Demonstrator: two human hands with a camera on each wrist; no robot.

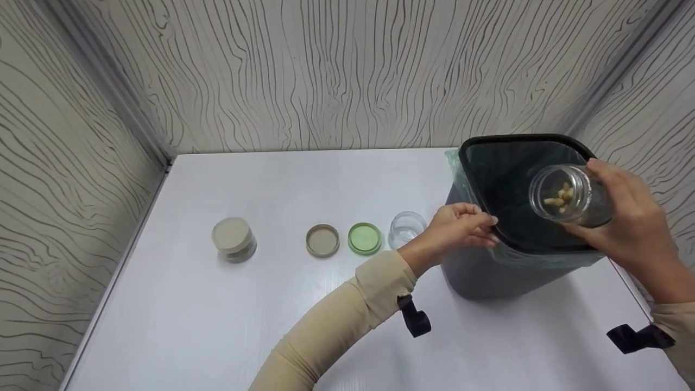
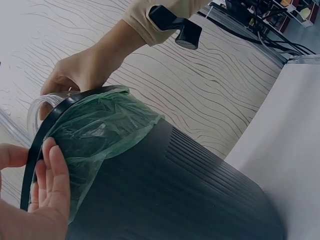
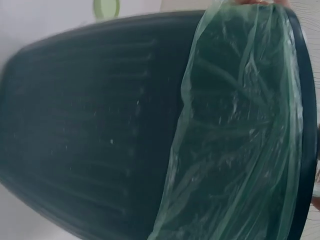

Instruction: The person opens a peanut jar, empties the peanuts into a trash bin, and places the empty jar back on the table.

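My right hand (image 1: 643,222) grips a clear jar (image 1: 596,203) tilted on its side over the trash bin (image 1: 491,274). Inside the jar lie yellowish-brown pieces that look like peanuts (image 1: 564,196), and its open mouth faces left over the bin. At the bin's near-left edge, my left hand (image 1: 459,228) holds the black rim (image 1: 518,138), thumb on one side and fingers on the other. A green bag (image 2: 107,132) lines the bin and folds down over its outside. From the left wrist view, the right hand (image 2: 82,72) shows behind the rim, partly hiding the jar.
Left of the bin stands another clear jar (image 1: 407,225) without a lid. A green lid (image 1: 364,239) and a beige lid (image 1: 322,240) lie beside it on the white table (image 1: 217,326). Farther left is a jar with a beige lid (image 1: 232,234). Patterned walls enclose the table.
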